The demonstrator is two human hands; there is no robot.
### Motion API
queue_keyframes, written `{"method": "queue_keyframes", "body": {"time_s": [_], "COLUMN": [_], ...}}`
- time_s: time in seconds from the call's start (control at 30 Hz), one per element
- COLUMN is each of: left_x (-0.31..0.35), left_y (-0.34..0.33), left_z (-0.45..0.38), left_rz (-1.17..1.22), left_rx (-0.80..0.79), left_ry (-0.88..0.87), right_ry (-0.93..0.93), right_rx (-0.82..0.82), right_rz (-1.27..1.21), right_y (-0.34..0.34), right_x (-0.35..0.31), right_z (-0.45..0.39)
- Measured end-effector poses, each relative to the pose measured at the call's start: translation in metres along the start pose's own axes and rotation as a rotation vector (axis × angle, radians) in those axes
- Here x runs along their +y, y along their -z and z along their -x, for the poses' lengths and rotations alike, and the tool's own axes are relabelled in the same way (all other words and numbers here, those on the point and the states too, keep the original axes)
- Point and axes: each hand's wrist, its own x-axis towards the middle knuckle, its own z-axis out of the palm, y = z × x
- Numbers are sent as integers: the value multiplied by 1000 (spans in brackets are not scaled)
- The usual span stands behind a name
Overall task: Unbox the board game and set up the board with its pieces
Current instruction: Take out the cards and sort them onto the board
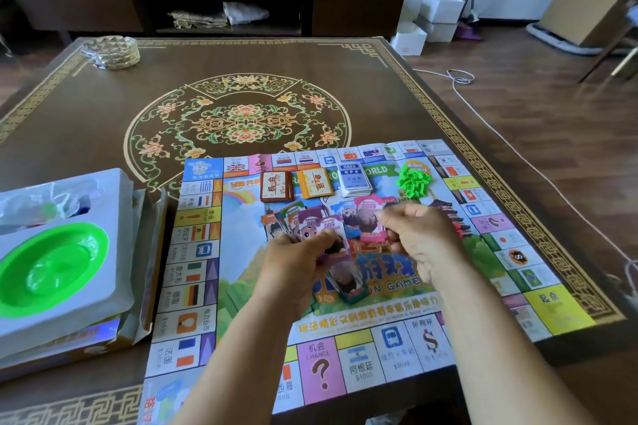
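Note:
The paper game board (pixel 538 307) lies unfolded on the table. My left hand (pixel 297 262) grips a fanned bundle of play money (pixel 310 222) above the board's middle. My right hand (pixel 417 238) pinches a pink 5000 note (pixel 371 221) next to the fan. At the board's far side sit a brown card deck (pixel 276 186), an orange card deck (pixel 316 183), a blue-white card deck (pixel 355 179) and a pile of green houses (pixel 414 179). A few loose notes (pixel 348 281) lie on the board under my hands.
The open game box (pixel 103 338) sits at the left with a white plastic insert (pixel 114 190) holding a green bowl (pixel 51 269) and a clear bag of pieces (pixel 45 203). A glass dish (pixel 110 52) stands at the table's far left corner. A white cable (pixel 483 107) runs across the floor at right.

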Motion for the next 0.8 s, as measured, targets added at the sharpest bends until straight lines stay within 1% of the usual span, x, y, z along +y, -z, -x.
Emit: {"method": "queue_keyframes", "body": {"time_s": [0.17,0.3,0.5,0.6,0.67,0.73,0.8], "left_x": [1,4,6,4,2,2,2], "left_y": [-9,-11,-7,-6,-5,-5,-5], "left_z": [2,1,1,-2,-3,-1,1], "left_rz": [7,25,60,11,-13,-7,1], "left_rx": [8,-6,-43,-52,-78,-103,-113], "left_ry": [30,51,35,29,24,15,0], "right_ry": [21,-13,-32,-1,22,24,0], "right_rx": [115,111,114,120,112,65,-27], "right_rz": [221,369,467,433,362,264,194], "right_y": [17,21,19,20,19,15,9], "right_x": [-14,-23,-18,-15,-17,-21,-22], "right_z": [-33,-45,-49,-44,-33,-13,11]}}
